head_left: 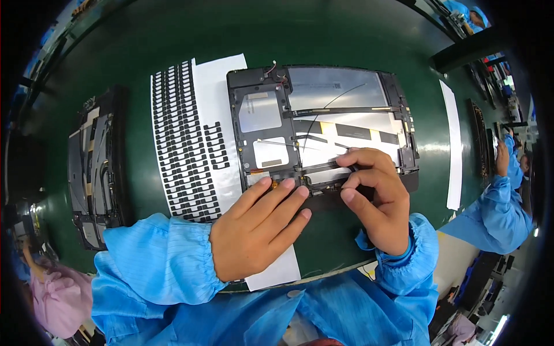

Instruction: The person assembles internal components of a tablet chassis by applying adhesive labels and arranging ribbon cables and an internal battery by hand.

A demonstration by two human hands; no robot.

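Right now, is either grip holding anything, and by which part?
Left grip: spread on the open device at its near left corner, no hold visible. Right grip: curled at its near edge; can't tell whether anything is pinched.

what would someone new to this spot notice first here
Probably the black-framed device in the middle, with silvery panels, the left hand at its near-left edge and the right hand at its near edge. Left of it, a white sheet carries dense rows of small black pieces. A second device lies farther left on the green table.
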